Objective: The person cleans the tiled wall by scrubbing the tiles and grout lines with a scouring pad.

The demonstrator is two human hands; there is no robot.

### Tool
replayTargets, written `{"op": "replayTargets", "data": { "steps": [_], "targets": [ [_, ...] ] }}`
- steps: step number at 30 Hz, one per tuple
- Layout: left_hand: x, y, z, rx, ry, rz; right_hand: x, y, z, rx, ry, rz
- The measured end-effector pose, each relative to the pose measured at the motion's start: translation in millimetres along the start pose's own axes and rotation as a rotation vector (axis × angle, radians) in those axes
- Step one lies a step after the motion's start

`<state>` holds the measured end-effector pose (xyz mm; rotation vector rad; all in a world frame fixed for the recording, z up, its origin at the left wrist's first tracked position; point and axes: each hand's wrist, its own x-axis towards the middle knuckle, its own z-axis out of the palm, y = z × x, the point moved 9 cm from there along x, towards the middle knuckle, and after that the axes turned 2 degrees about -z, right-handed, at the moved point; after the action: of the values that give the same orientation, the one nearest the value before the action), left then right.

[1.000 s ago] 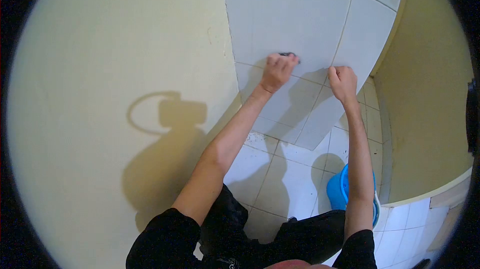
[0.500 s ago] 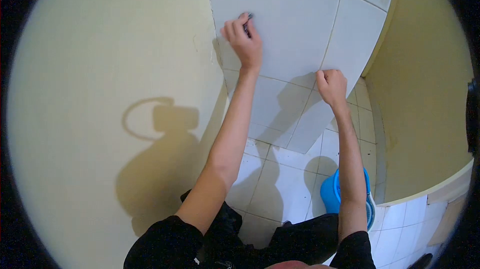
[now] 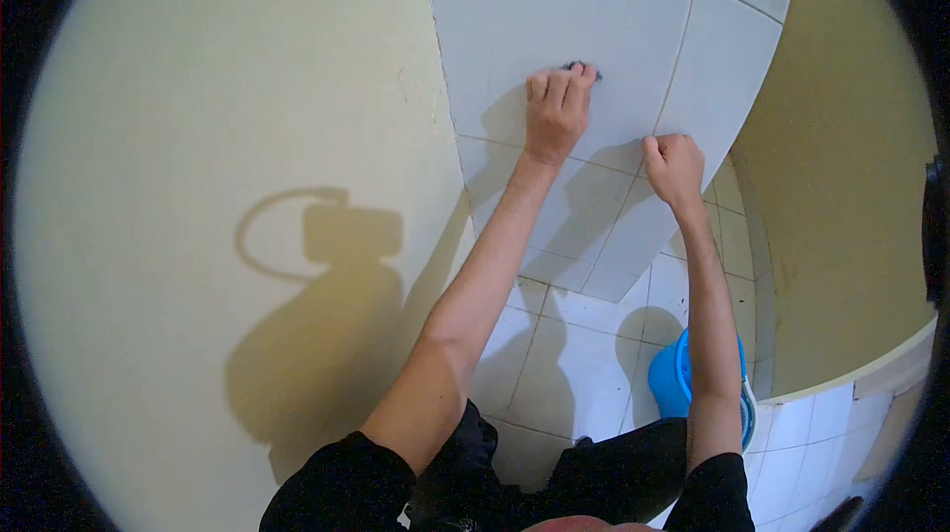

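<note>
My left hand (image 3: pixel 560 116) is closed on a small dark grey scouring pad (image 3: pixel 598 76) with a metallic look, mostly hidden by the fingers. It presses against the large white tile (image 3: pixel 554 12) of the wall in front of me. Lower and to the right, my right hand (image 3: pixel 676 167) is curled into a fist beside a vertical grout line. It rests at the tiled wall (image 3: pixel 727 67) near its right edge, and nothing shows in its fingers.
A yellow wall (image 3: pixel 247 87) stands close on my left. A blue bucket (image 3: pixel 671 374) sits on the white tiled floor (image 3: pixel 594 364) below my right forearm. A curved yellowish wall (image 3: pixel 841 215) is at the right.
My left hand has moved right and down across the tile with the scouring pad. My right hand stays in about the same place, still a fist. The view has shifted slightly.
</note>
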<state>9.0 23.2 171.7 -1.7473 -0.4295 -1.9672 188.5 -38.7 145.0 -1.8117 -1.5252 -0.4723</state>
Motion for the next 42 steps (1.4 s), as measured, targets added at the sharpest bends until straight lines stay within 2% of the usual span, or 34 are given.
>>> {"op": "replayTargets", "data": {
  "steps": [4,7,11,14,20,23,26,29,32,36,39,42],
  "targets": [
    [25.0,-27.7,-16.2,-0.078,0.072,-0.208,-1.3,2.5,-0.3,0.004,-0.02,-0.003],
    [9.6,-42.4,-24.4,-0.035,0.104,-0.28,-2.4,1.7,-0.3,0.013,-0.016,-0.019],
    [-26.6,-40.1,-23.0,-0.019,0.118,-0.245,-3.1,4.3,2.1,0.002,0.005,-0.028],
    [-32.8,-10.1,-20.1,-0.021,0.046,-0.031,-1.8,2.9,2.4,0.02,-0.059,0.03],
    [-2.0,-5.0,-2.0,0.01,-0.037,0.028,-1.0,0.8,0.4,-0.009,0.023,-0.048],
    [16.2,-32.9,-15.5,0.024,-0.022,-0.155,-1.0,-1.7,-0.3,0.005,-0.02,-0.006],
    [5.1,-55.6,-34.7,0.042,0.112,-0.255,-2.0,-1.9,-0.8,0.022,-0.042,-0.006],
    [-20.9,-52.5,-31.5,0.036,0.087,-0.204,-2.2,1.8,3.5,0.005,-0.045,-0.023],
    [-39.5,-24.1,-19.5,0.004,-0.03,0.002,-2.3,0.3,2.6,0.005,0.008,-0.06],
    [-32.0,10.7,-9.1,-0.025,-0.103,0.169,-1.7,-0.7,2.3,-0.002,-0.018,-0.021],
    [-10.9,7.9,-5.0,-0.045,-0.058,0.125,-1.6,-0.2,1.2,0.0,-0.015,-0.029],
    [-2.6,-8.6,-7.6,-0.06,0.002,-0.013,-2.2,0.9,1.4,0.009,-0.043,-0.02]
  ]
}}
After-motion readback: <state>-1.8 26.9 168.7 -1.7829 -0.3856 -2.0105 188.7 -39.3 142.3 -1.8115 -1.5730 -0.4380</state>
